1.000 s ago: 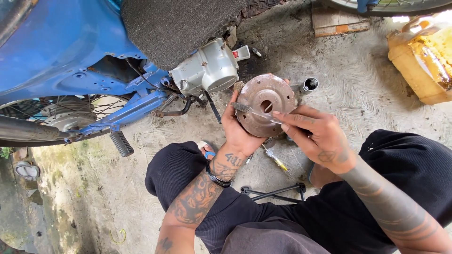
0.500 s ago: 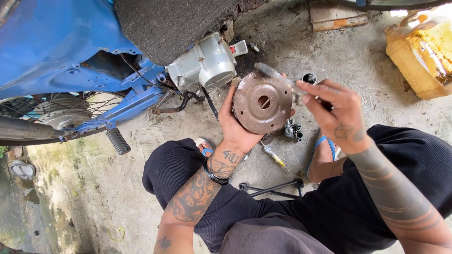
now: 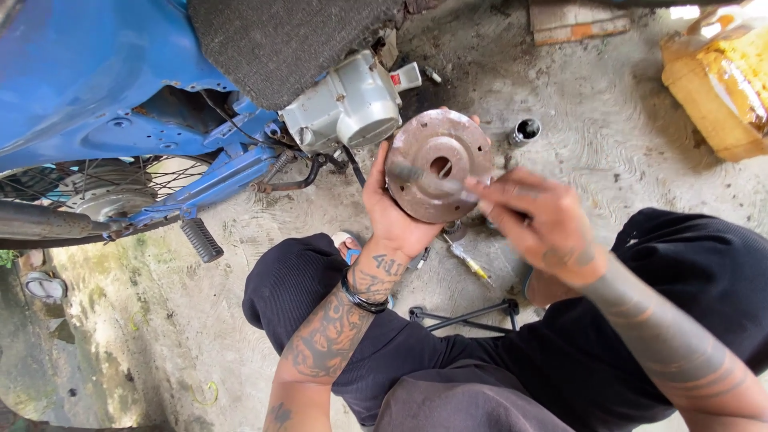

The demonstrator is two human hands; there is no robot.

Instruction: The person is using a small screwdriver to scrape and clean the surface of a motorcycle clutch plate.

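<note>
My left hand (image 3: 396,220) holds up a round rusty metal disc (image 3: 442,164) with a centre hole, gripping it from behind and below. My right hand (image 3: 540,220) grips a thin metal tool (image 3: 420,176) whose blurred tip lies across the face of the disc. Both arms come up from my lap, where my knees in black trousers are bent. Just beyond the disc is the grey engine case (image 3: 344,104) of a blue motorcycle (image 3: 96,80).
A black socket (image 3: 526,130) stands on the concrete behind the disc. A yellow-handled screwdriver (image 3: 470,264) and a black wire stand (image 3: 468,314) lie between my legs. A yellow container (image 3: 716,88) is at the upper right. The footpeg (image 3: 200,238) juts out at left.
My right hand moved the tool from the disc's right edge across its face toward the left. The disc tilted slightly in my left hand.
</note>
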